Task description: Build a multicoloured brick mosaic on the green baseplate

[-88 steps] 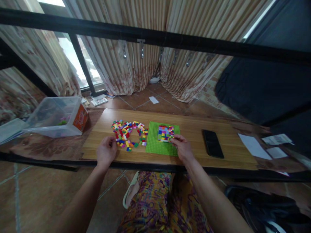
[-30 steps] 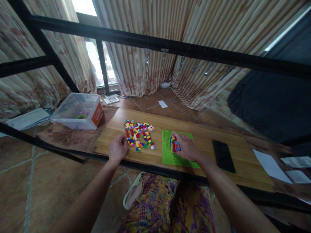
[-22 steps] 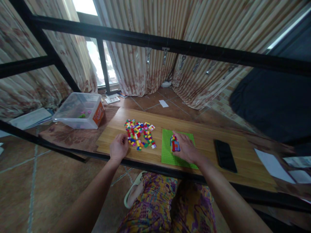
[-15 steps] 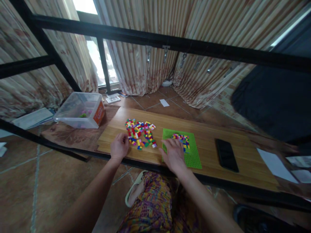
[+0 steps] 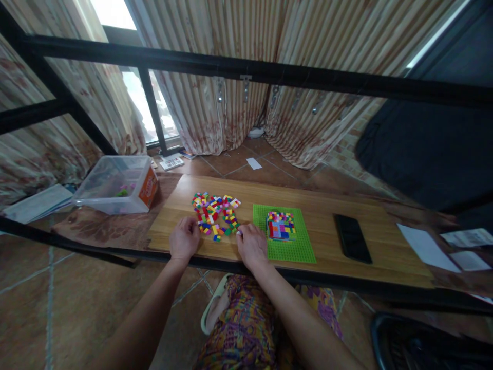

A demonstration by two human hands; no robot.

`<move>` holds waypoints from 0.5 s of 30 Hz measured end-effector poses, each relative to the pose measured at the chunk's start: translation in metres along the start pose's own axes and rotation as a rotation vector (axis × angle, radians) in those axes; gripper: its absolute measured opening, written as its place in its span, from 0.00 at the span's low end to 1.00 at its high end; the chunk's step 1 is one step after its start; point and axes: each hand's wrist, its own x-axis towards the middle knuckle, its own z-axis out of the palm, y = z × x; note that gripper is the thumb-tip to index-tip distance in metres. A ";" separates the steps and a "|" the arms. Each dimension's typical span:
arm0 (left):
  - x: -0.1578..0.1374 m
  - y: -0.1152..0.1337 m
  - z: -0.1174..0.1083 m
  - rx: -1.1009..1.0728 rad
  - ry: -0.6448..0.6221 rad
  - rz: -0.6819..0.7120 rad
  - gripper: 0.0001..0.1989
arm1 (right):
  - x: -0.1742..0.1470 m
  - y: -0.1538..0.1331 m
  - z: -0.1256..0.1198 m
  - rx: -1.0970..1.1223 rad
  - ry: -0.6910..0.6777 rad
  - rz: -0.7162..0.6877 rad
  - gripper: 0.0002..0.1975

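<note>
Small coloured building bricks (image 5: 211, 211) lie in a loose pile on the wooden board. My left hand (image 5: 185, 238) rests at the pile's left edge, fingers curled together; whatever may be between them is hidden. At the pile's lower right, my right hand (image 5: 252, 246) has its fingertips closed on a small whitish building brick (image 5: 239, 233). To the right lies a green studded baseplate (image 5: 302, 246), partly beside my right hand. On it stands a block of joined bricks (image 5: 280, 226), multicoloured on top.
A black phone (image 5: 352, 238) lies on the wooden board (image 5: 323, 205), right of the baseplate. A clear plastic box (image 5: 111, 195) with a few pieces stands at the left. A black metal bar (image 5: 246, 74) crosses beyond the board. Papers (image 5: 427, 246) lie at the right.
My right hand has moved left from over the baseplate to the loose pile, uncovering the joined bricks. My left hand stays by the pile. The whole view has shifted slightly.
</note>
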 end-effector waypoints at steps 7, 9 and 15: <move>0.001 0.001 -0.001 0.001 -0.003 -0.006 0.07 | -0.013 0.009 -0.003 0.963 0.095 0.187 0.10; 0.001 0.000 -0.001 0.004 -0.003 -0.010 0.07 | -0.019 0.014 -0.008 1.353 0.043 0.362 0.12; 0.001 -0.001 0.001 0.010 -0.004 -0.007 0.07 | -0.031 0.028 -0.024 1.794 -0.039 0.527 0.14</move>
